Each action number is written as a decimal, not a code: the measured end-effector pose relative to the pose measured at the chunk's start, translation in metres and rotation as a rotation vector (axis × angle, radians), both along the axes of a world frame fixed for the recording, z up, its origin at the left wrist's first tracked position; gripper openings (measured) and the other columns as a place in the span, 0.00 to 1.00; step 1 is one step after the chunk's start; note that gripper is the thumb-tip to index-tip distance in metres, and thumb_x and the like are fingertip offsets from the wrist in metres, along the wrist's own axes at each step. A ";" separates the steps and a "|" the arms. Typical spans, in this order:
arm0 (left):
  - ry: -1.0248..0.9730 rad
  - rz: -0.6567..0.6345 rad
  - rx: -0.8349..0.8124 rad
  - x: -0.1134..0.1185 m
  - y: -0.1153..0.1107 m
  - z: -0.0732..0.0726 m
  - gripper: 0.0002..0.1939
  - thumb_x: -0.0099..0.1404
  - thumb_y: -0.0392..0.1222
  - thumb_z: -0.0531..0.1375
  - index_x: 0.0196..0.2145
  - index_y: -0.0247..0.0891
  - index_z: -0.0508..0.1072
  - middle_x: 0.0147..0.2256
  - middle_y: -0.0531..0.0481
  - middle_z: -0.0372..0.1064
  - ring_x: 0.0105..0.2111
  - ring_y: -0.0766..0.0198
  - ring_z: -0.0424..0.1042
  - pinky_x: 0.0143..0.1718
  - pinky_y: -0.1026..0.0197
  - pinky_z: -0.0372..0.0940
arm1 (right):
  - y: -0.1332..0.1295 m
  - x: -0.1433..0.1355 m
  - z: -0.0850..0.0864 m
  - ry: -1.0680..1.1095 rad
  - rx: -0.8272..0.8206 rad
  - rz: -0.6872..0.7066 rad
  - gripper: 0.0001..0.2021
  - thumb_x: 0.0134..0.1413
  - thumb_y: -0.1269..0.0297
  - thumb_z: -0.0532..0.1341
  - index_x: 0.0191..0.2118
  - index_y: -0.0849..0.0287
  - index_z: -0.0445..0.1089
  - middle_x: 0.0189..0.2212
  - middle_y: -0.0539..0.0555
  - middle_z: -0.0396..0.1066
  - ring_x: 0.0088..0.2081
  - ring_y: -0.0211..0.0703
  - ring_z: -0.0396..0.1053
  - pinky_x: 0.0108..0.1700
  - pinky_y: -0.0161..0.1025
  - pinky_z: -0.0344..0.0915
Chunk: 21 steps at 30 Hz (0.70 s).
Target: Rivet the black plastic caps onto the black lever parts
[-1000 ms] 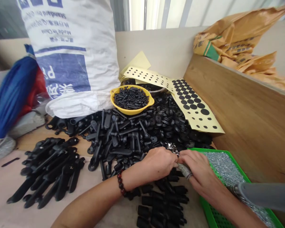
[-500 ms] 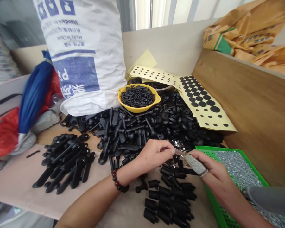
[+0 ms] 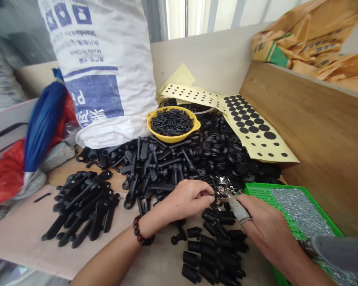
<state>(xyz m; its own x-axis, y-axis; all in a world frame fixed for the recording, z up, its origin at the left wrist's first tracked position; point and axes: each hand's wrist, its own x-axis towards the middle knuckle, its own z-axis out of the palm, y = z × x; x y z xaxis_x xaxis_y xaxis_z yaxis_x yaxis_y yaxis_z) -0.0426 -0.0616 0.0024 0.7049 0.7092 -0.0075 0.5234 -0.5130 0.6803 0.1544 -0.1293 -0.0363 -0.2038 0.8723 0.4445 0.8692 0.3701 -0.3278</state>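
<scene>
My left hand (image 3: pixel 191 200) is closed in a pinch near a heap of small shiny metal pieces (image 3: pixel 225 186); what lies between its fingertips is too small to make out. Facing it, my right hand (image 3: pixel 264 222) is closed too, with a grey covering on the thumb. A thin strip shows between the two hands, but its kind is unclear. Below them lie rows of black cylindrical parts (image 3: pixel 209 254). Black lever-like parts (image 3: pixel 149 167) are heaped behind my left hand.
A yellow bowl (image 3: pixel 171 137) holds black screws. Dotted yellow sheets (image 3: pixel 256 147) lie behind. At right are a green tray (image 3: pixel 319 206) of metal pieces, a grey tube (image 3: pixel 340 252) and a wooden board (image 3: pixel 304 119). More black parts (image 3: pixel 83 206) lie left, near a white sack (image 3: pixel 131 59).
Both hands have moved slightly down and left. My right hand has turned, showing more of its back, and more of the shiny heap is visible.
</scene>
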 end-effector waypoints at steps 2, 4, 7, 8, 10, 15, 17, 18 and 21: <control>0.172 -0.022 0.176 0.002 0.002 -0.003 0.09 0.64 0.33 0.53 0.38 0.35 0.72 0.36 0.48 0.72 0.37 0.63 0.68 0.42 0.63 0.62 | 0.001 0.001 -0.005 -0.113 0.043 -0.030 0.09 0.47 0.75 0.48 0.27 0.55 0.62 0.20 0.50 0.67 0.23 0.44 0.65 0.26 0.37 0.56; 0.352 -0.076 0.321 0.008 0.003 -0.007 0.09 0.65 0.33 0.51 0.37 0.34 0.72 0.38 0.46 0.71 0.39 0.59 0.67 0.44 0.58 0.62 | 0.002 0.002 -0.009 -0.163 0.055 -0.043 0.10 0.43 0.77 0.48 0.27 0.55 0.61 0.20 0.51 0.67 0.23 0.46 0.65 0.28 0.38 0.55; 0.499 -0.156 0.467 0.019 0.002 -0.012 0.08 0.65 0.33 0.52 0.34 0.34 0.70 0.36 0.44 0.69 0.38 0.57 0.64 0.39 0.56 0.62 | 0.001 0.003 -0.010 -0.201 0.060 -0.057 0.09 0.41 0.77 0.48 0.26 0.54 0.58 0.19 0.51 0.65 0.23 0.46 0.63 0.29 0.39 0.52; 0.514 -0.175 0.499 0.023 0.002 -0.014 0.07 0.65 0.32 0.52 0.34 0.34 0.70 0.36 0.44 0.68 0.38 0.56 0.64 0.38 0.56 0.62 | 0.001 0.003 -0.009 -0.211 0.062 -0.063 0.09 0.40 0.77 0.48 0.25 0.54 0.57 0.19 0.51 0.65 0.23 0.46 0.62 0.30 0.39 0.52; 0.522 -0.212 0.541 0.029 0.003 -0.017 0.06 0.64 0.31 0.53 0.35 0.34 0.70 0.37 0.44 0.67 0.39 0.55 0.63 0.37 0.55 0.61 | 0.002 0.004 -0.009 -0.224 0.066 -0.076 0.09 0.40 0.77 0.48 0.24 0.53 0.55 0.18 0.51 0.64 0.23 0.46 0.62 0.30 0.39 0.51; 0.539 -0.275 0.564 0.036 0.007 -0.020 0.07 0.65 0.31 0.53 0.34 0.35 0.71 0.37 0.43 0.65 0.41 0.54 0.61 0.37 0.54 0.60 | 0.002 0.003 -0.008 -0.215 0.069 -0.092 0.10 0.39 0.78 0.48 0.24 0.53 0.54 0.17 0.50 0.62 0.22 0.46 0.60 0.30 0.39 0.49; 0.539 -0.261 0.556 0.035 0.008 -0.017 0.07 0.65 0.32 0.52 0.35 0.35 0.70 0.37 0.43 0.65 0.40 0.55 0.61 0.36 0.55 0.60 | 0.001 0.003 -0.007 -0.202 0.059 -0.083 0.10 0.40 0.78 0.48 0.24 0.53 0.55 0.17 0.50 0.62 0.23 0.46 0.61 0.30 0.39 0.49; 0.534 -0.251 0.545 0.033 0.008 -0.015 0.07 0.66 0.33 0.52 0.35 0.35 0.70 0.37 0.44 0.65 0.39 0.56 0.61 0.36 0.55 0.60 | 0.001 0.003 -0.007 -0.194 0.050 -0.076 0.10 0.40 0.78 0.48 0.24 0.53 0.55 0.18 0.50 0.62 0.23 0.46 0.61 0.30 0.39 0.49; 0.508 -0.271 0.492 0.023 0.004 -0.009 0.08 0.67 0.37 0.52 0.33 0.36 0.70 0.36 0.46 0.65 0.38 0.58 0.62 0.36 0.57 0.61 | 0.000 0.004 -0.006 -0.167 0.023 -0.057 0.09 0.40 0.77 0.49 0.24 0.54 0.57 0.19 0.50 0.63 0.24 0.46 0.61 0.31 0.38 0.49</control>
<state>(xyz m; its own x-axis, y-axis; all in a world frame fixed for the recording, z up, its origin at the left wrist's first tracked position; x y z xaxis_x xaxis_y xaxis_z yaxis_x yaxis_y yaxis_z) -0.0196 -0.0572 -0.0070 0.8492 0.5175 -0.1054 0.5242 -0.8502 0.0487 0.1589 -0.1293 -0.0422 -0.2268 0.8745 0.4288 0.9308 0.3242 -0.1690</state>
